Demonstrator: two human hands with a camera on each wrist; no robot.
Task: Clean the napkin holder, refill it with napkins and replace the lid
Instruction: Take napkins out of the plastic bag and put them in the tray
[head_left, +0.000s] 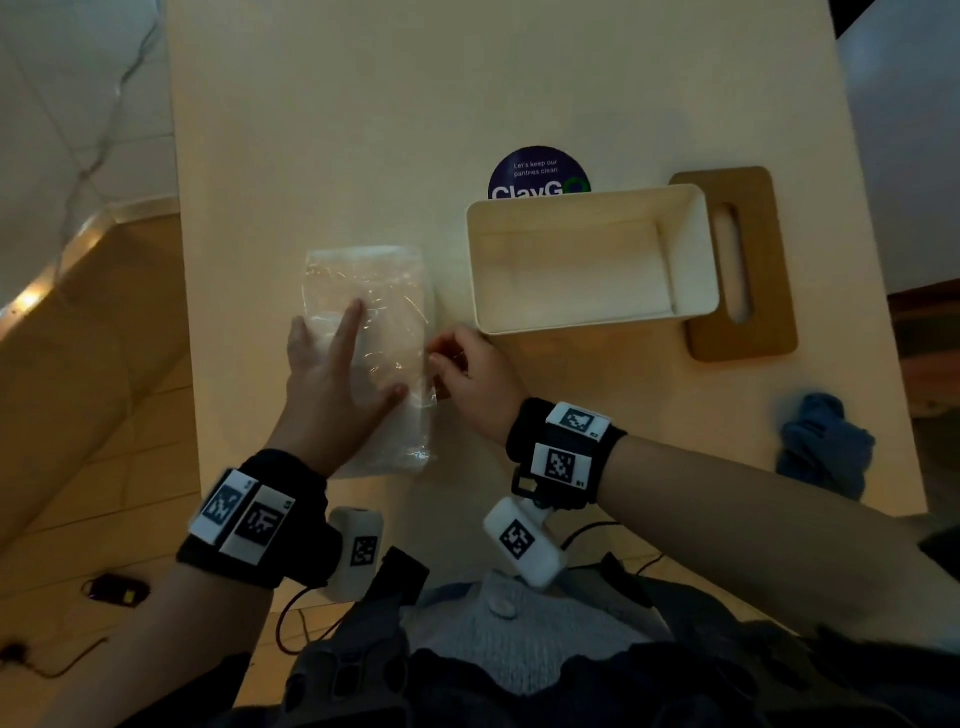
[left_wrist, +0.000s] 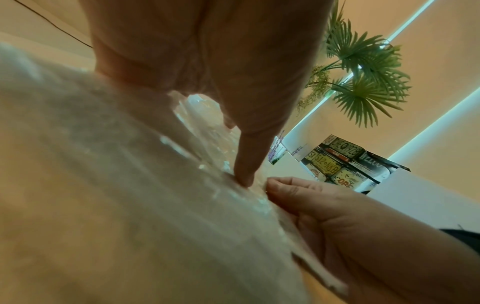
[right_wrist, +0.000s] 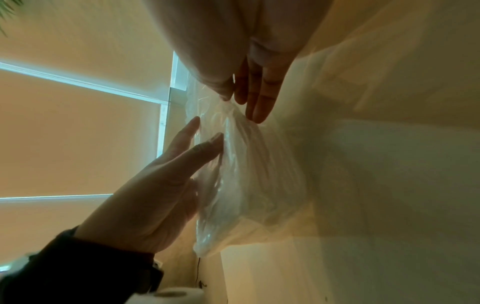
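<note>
Head | left hand (head_left: 332, 374) flat on crinkly plastic napkin pack (head_left: 384, 291) | right hand (head_left: 470, 371) pinches edge

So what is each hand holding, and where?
The right hand pinches the napkin pack's plastic wrap at its right edge; the left hand presses flat on top.

Left hand (head_left: 337, 364) flat and spread, palm down, fingers straight, index finger (head_left: 349, 325) reaching forward and thumb (head_left: 387, 396) angled out to the right. Left forearm coming in from the lower left, black band with white coded tags round the wrist. Right hand (head_left: 467, 366) close beside the left, fingers curled inward, thumb and fingertips (left_wrist: 275, 186) pinched together at their ends. Right forearm bare, stretched in from the lower right, the same kind of tagged band at its wrist.
</note>
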